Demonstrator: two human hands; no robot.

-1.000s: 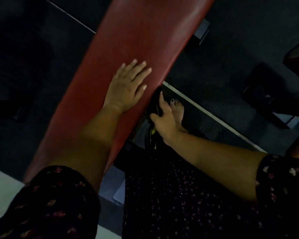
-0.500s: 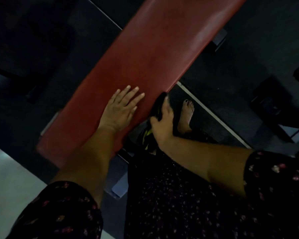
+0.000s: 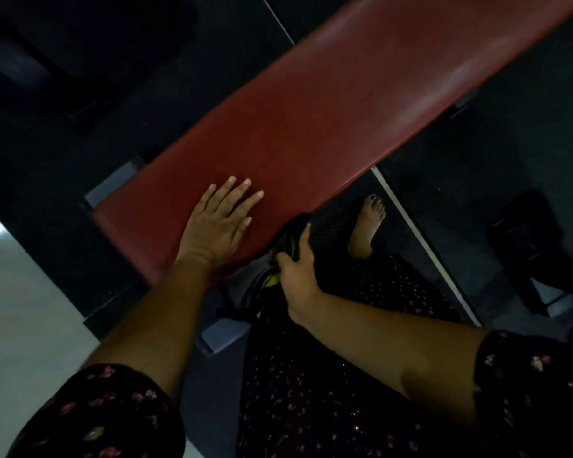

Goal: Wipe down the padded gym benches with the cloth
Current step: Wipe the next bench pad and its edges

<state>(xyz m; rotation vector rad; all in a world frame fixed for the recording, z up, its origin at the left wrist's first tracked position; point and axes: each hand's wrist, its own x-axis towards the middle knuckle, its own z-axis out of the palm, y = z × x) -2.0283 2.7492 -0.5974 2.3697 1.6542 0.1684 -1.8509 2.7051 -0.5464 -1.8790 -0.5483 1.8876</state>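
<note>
Left hand [image 3: 217, 223] flat on the red padded bench [image 3: 328, 127] near its end, fingers [image 3: 242, 190] straight, spread, holding nothing. Right hand [image 3: 298, 276] at the bench's near edge, gripping a dark cloth [image 3: 289, 230] with yellow in it, against the pad's side. Bare foot [image 3: 368, 226] on the floor further right.

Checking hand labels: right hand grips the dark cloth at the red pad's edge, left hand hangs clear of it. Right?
No: the left hand rests flat on the red pad, fingers spread. The right hand does grip the dark cloth at the pad's edge. Head view shows it.
</note>
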